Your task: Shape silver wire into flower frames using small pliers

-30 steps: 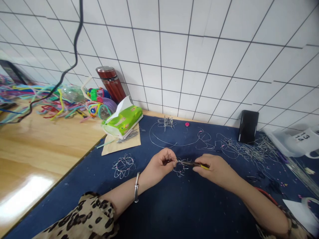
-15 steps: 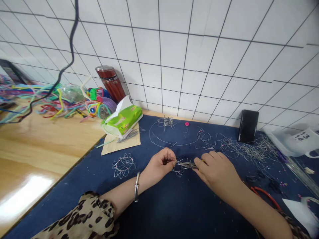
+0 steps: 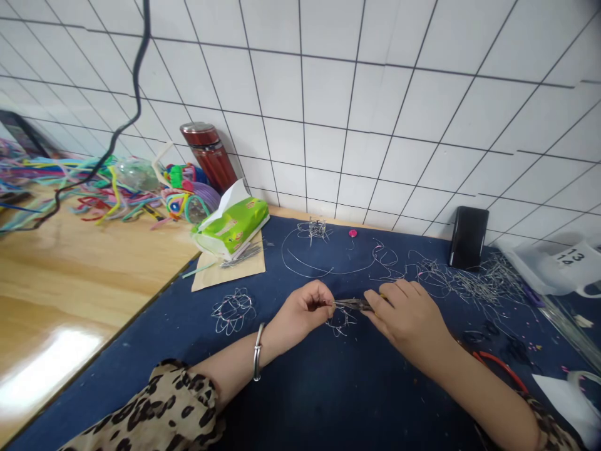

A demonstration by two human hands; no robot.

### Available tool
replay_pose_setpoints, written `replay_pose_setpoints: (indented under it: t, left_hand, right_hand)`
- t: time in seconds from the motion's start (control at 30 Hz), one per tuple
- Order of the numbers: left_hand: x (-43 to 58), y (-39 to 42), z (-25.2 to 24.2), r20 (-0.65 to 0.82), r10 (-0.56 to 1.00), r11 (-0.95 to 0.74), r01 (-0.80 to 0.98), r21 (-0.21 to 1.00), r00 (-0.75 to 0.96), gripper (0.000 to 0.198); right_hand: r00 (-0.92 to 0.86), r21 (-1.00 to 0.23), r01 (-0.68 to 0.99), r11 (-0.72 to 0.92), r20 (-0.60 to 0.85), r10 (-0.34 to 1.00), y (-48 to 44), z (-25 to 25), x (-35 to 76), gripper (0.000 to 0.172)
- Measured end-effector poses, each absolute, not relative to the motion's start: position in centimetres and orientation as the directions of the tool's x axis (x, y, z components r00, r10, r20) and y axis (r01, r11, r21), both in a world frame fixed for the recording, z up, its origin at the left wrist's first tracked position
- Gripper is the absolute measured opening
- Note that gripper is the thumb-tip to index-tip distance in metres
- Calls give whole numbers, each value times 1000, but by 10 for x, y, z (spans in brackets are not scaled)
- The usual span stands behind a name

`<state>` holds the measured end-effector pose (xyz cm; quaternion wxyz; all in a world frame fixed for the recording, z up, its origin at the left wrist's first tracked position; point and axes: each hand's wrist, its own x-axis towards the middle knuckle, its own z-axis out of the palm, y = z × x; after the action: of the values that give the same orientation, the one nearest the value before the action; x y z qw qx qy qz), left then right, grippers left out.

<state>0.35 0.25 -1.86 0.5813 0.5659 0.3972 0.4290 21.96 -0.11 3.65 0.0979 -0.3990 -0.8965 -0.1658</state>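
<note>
Head view: the left hand pinches a looped wire piece hanging beside its fingertips; the right hand grips pliers, tips at that pinch; left of the left hand lies a beaded wire flower.

The tissues lie on the card, before the flask; one ring lies left of the left hand; another ring is by the pliers, between both hands; the phone stands behind the wires, left of the tub.
</note>
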Motion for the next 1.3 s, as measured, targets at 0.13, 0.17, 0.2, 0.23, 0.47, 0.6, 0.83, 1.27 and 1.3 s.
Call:
replay_pose_setpoints:
  t: [0.13, 0.17, 0.2, 0.23, 0.47, 0.6, 0.83, 1.27, 1.3]
  left_hand:
    - [4, 1, -16, 2, 943, 37, -110, 993, 334, 6]
    - [4, 1, -15, 1, 942, 44, -127, 991, 335, 6]
    - [4, 1, -15, 2, 942, 49, -143, 989, 335, 6]
    - [4, 1, -16, 3, 943, 52, -157, 986, 333, 6]
    - [4, 2, -18, 31, 967, 24, -212, 977, 253, 10]
    - [5, 1, -18, 26, 968, 29, -212, 977, 249, 10]
    - [5, 0, -17, 36, 956, 21, -190, 982, 290, 12]
    - [3, 6, -14, 46, 936, 9, -155, 988, 350, 18]
    - [2, 6, -14, 41, 936, 15, -156, 988, 350, 19]
  right_hand:
    - [-635, 124, 766, 631, 303, 711, 4, 34, 223, 24]
    - [-627, 105, 771, 629, 302, 718, 5, 34, 224, 24]
    - [-618, 90, 776, 624, 305, 725, 5, 34, 224, 24]
    - [-610, 81, 781, 619, 310, 729, 4, 35, 225, 24]
    - [-637, 133, 764, 632, 311, 705, -5, 40, 220, 21]
    - [-637, 222, 769, 599, 343, 690, -6, 37, 216, 21]
    - [-645, 252, 763, 595, 347, 681, -5, 36, 217, 22]
    - [-676, 227, 737, 637, 271, 685, 0, 44, 222, 23]
    - [-686, 222, 727, 650, 270, 675, 1, 45, 224, 22]
